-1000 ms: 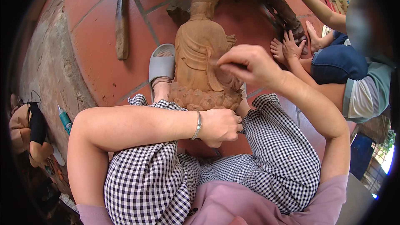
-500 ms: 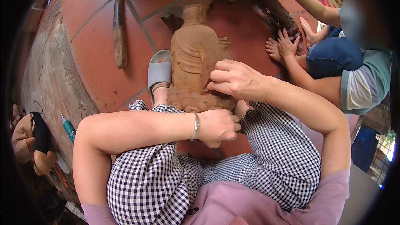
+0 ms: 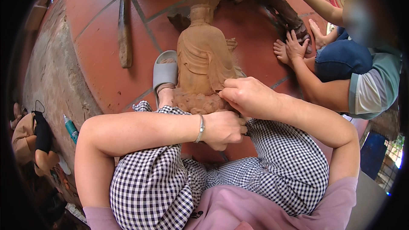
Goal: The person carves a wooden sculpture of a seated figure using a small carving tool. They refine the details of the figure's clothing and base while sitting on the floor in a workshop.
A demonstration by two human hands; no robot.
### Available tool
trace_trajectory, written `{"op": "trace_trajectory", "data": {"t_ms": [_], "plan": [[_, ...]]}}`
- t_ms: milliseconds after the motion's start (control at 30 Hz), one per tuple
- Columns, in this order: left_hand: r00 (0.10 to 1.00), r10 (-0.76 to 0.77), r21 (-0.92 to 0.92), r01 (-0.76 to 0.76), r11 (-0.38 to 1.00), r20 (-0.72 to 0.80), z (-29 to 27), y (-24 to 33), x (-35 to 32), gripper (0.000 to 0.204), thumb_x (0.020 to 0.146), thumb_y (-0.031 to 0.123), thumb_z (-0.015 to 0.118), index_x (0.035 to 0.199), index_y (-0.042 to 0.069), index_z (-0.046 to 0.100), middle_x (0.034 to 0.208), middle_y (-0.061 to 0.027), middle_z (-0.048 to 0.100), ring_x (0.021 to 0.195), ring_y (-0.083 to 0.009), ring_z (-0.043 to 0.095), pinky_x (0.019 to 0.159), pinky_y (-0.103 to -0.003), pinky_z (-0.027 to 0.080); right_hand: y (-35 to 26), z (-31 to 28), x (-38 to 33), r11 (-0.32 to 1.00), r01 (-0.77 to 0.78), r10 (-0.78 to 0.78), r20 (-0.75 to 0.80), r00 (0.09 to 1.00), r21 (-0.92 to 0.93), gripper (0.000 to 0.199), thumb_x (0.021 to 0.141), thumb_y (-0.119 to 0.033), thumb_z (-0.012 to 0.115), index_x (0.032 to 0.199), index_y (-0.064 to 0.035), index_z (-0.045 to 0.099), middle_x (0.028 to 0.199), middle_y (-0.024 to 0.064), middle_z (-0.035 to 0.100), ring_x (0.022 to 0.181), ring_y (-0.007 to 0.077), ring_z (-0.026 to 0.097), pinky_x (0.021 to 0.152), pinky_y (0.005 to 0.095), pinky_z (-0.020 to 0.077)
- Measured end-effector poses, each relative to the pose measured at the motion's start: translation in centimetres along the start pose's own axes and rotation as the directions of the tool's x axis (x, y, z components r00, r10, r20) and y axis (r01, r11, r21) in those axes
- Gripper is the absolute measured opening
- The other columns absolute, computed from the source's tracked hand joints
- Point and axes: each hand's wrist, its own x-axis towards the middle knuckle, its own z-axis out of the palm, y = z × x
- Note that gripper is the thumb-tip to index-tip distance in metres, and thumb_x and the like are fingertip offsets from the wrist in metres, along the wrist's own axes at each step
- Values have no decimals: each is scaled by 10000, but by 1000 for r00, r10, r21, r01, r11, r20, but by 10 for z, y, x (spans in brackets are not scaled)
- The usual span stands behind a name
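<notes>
A carved brown wooden statue (image 3: 202,53) of a robed figure stands upright between my feet, its back toward me. Its knobbly carved base (image 3: 198,103) is lowest and closest to me. My right hand (image 3: 249,96) is pinched at the lower right of the robe, just above the base. What its fingertips hold, if anything, is too small to make out. My left hand (image 3: 223,130) is closed just in front of the base, by my right trouser cuff. Its curled fingers hide whatever may be in them.
A wooden stick (image 3: 125,30) lies on the red tiled floor (image 3: 98,59) at left. Beyond the statue a dark gnarled piece of wood (image 3: 272,4) curves right, where another person's hand (image 3: 295,46) rests by it. A teal bottle-like thing (image 3: 70,128) lies far left.
My right hand has shifted slightly down and right along the statue's lower edge, still pinched. My left hand has hardly moved. The view has shifted a little.
</notes>
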Motion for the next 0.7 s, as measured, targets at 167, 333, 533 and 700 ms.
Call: {"op": "trace_trajectory", "data": {"t_ms": [167, 333, 533, 700], "plan": [[999, -8, -1, 8, 1000, 31, -3, 2, 1, 305, 640, 202, 712, 900, 47, 755, 1105, -104, 668, 1123, -276, 606, 998, -415, 515, -6, 10, 7, 991, -2, -12, -108, 994, -131, 138, 813, -29, 691, 942, 19, 684, 818, 121, 616, 744, 308, 656, 630, 409, 546], [1000, 9, 15, -8, 1000, -30, 1, 0, 0, 284, 631, 213, 719, 863, 52, 748, 1054, -99, 668, 1071, -272, 617, 938, -415, 525, 2, -8, 1, 1000, 21, -22, 30, 999, 11, 126, 779, -41, 682, 893, 11, 669, 839, 138, 640, 775, 324, 673, 657, 425, 555], [999, 0, 44, -2, 999, 40, -6, 3, 5, 265, 633, 214, 719, 850, 64, 746, 1049, -96, 672, 1059, -267, 617, 904, -403, 525, 5, -4, 9, 999, 42, -42, 2, 999, 5, 109, 771, -49, 680, 863, 6, 663, 844, 145, 652, 783, 336, 681, 683, 424, 561], [1000, 20, 72, -20, 997, 5, -3, 0, 3, 264, 636, 212, 716, 854, 68, 750, 1063, -91, 674, 1073, -263, 610, 903, -394, 520, 10, -13, 8, 992, 122, -120, 60, 991, -21, 176, 821, -30, 689, 993, 7, 699, 785, 117, 608, 718, 296, 653, 621, 396, 544]]}}
